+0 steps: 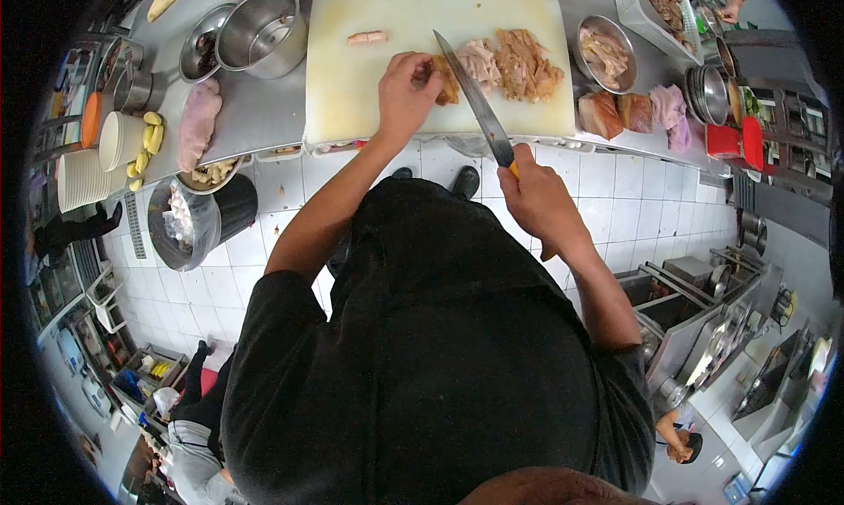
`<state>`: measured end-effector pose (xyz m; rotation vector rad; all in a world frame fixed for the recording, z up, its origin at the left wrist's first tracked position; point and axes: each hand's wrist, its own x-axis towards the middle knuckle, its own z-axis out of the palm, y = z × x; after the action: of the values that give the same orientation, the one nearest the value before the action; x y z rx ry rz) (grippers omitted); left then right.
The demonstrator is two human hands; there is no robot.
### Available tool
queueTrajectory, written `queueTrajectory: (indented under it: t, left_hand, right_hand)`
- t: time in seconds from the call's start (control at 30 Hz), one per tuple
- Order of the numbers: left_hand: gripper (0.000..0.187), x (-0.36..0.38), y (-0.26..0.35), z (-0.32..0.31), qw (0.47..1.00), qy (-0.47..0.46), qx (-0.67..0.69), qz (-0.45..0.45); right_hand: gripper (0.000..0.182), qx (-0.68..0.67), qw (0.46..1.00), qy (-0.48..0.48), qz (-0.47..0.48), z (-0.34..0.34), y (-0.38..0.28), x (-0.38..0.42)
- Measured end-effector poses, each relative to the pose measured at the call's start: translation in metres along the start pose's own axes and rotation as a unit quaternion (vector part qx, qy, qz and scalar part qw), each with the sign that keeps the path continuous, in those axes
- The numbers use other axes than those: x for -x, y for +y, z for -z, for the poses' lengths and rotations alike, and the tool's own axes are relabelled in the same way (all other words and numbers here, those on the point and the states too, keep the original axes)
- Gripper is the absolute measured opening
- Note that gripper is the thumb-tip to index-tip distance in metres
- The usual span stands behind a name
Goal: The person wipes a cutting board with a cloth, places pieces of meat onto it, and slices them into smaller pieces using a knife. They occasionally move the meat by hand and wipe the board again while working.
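My right hand [536, 197] is closed round the orange handle of a long kitchen knife [479, 101], its blade slanting up and left over the cutting board [352, 92]. Just left of the blade, the curled fingers of my left hand [406, 101] hold a browned piece of meat [447, 81] against the board. On the blade's other side lie pale meat slices [479, 65] and a larger pile of browned, cut meat [526, 65]. A short pinkish sausage-like piece [367, 38] rests near the board's upper left.
Right of the board stand a steel bowl of meat [605, 55], meat chunks [600, 114] and a white basket [646, 13]. To the left are a deep steel pot [264, 35] and a large pink meat piece [200, 123]. A lined bin [185, 224] stands below; other people work behind.
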<state>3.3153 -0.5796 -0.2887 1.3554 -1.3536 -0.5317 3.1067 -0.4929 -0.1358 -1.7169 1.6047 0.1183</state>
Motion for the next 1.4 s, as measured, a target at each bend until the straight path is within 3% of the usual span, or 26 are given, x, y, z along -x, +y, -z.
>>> queueTrajectory:
  t: [0.47, 0.53, 0.77, 1.27, 1.4]
  left_hand:
    - [0.029, 0.002, 0.001, 0.004, 1.000, -0.019, -0.023, -0.010]
    - [0.029, 0.002, -0.004, 0.001, 0.998, -0.010, -0.045, -0.039]
    - [0.028, 0.006, 0.003, 0.002, 1.000, -0.013, 0.002, -0.010]
    - [0.025, 0.005, 0.000, 0.001, 1.000, -0.003, -0.003, 0.001]
    - [0.025, 0.004, 0.001, 0.000, 1.000, 0.008, -0.010, -0.005]
  right_hand:
    - [0.024, 0.015, 0.992, 0.064, 0.105, -0.053, 0.014, -0.090]
    - [0.024, 0.017, 0.991, 0.077, 0.110, -0.052, 0.012, -0.093]
    - [0.028, -0.002, 0.985, 0.135, 0.104, -0.039, 0.029, -0.074]
    - [0.029, 0.024, 0.998, 0.050, 0.042, -0.017, 0.011, -0.009]
    - [0.031, -0.001, 1.000, -0.009, 0.012, -0.002, 0.005, 0.003]
